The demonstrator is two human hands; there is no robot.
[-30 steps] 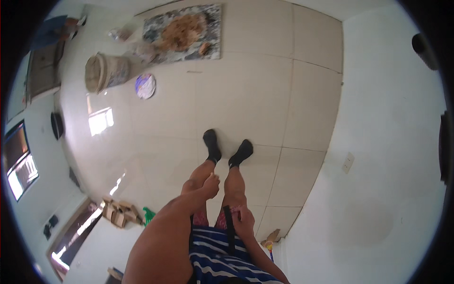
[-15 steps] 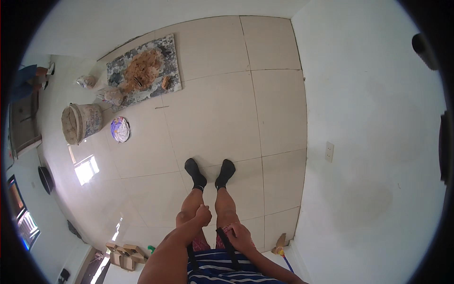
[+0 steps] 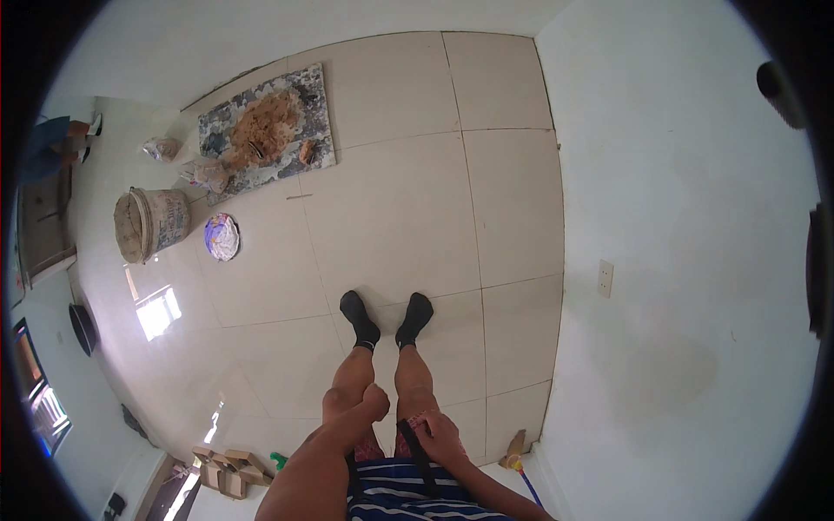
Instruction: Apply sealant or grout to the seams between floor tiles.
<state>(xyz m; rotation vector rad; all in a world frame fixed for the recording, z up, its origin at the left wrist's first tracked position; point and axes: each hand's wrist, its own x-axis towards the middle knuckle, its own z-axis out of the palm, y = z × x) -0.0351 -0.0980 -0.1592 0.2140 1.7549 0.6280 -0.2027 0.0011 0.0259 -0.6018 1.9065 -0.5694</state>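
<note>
My left hand [image 3: 375, 402] is curled into a fist in front of my left knee, and nothing sticks out of it. Lower and to the right, my right hand [image 3: 438, 437] is closed at a black strap [image 3: 419, 451] that hangs over my patterned shorts. Its fingers are bent against the strap's upper end. Both hands are well away from everything on the floor. Below them shows my blue and white striped shirt [image 3: 417, 491]. My feet in black socks [image 3: 415, 319] stand on the tiles.
A stained board [image 3: 320, 95] with brown mix lies at the far left. Near it are a bucket [image 3: 169, 215], plastic bags [image 3: 161, 149] and a round purple and white item [image 3: 222, 237]. Cardboard [image 3: 228, 482] lies behind left. A wall with an outlet [image 3: 605, 279] stands right; another person's legs [image 3: 74, 143] show far left.
My left fist has dropped slightly toward me. My right hand stays at the strap, and the view has shifted very slightly.
</note>
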